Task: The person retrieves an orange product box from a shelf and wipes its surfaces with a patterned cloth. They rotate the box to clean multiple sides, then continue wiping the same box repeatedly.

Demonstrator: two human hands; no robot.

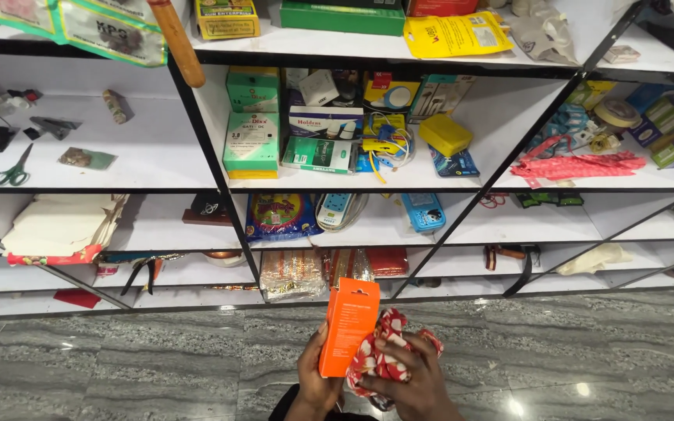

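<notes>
The orange box (348, 326), flat smooth card, is standing upright low in view over the grey marble floor (118, 366). The left hand (317, 382) is gripping its lower edge, fingers closed on it. The right hand (411, 374) is bunching a soft red-and-white cloth (380, 355) against its side, seemingly wiping it; a firm, steady hold is needed. White shelves (157, 148) beyond are holding boxes and scissors (13, 170).

The slim box (348, 326) is bright orange, and the cloth (380, 359) beside it is red with a white floral print. The shelf unit (157, 148) is white with black edging, above a grey veined marble floor (118, 359).
</notes>
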